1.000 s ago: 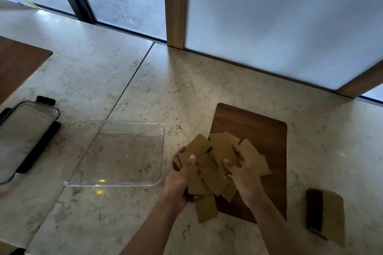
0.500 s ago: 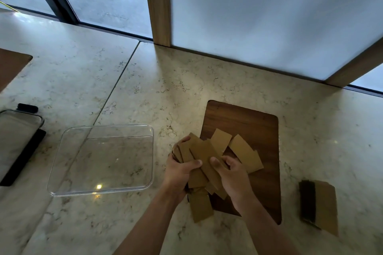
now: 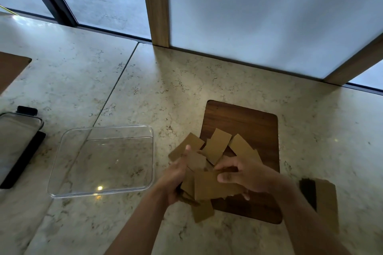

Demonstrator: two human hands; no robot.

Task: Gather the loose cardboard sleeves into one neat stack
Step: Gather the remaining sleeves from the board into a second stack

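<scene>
Several flat brown cardboard sleeves (image 3: 215,147) fan out in a loose bunch over the near left corner of a dark wooden board (image 3: 252,122). My left hand (image 3: 176,176) grips the bunch from the left, thumb on top. My right hand (image 3: 248,174) holds the bunch from the right, fingers curled over the sleeves and thumb on a wide sleeve (image 3: 213,186) at the front. One sleeve (image 3: 203,211) sticks out toward me below the hands. Another sleeve (image 3: 244,147) lies on the board behind my right hand.
A clear plastic tray (image 3: 103,190) stands left of the hands on the marble counter (image 3: 145,93). A dark-rimmed lid (image 3: 16,141) lies at the far left. One more cardboard sleeve with a black side (image 3: 323,198) rests at the right. A wall panel runs behind.
Both hands have pushed the spread sleeves closer together, and my right hand has slid toward me onto the front of the bunch. The view shifted slightly.
</scene>
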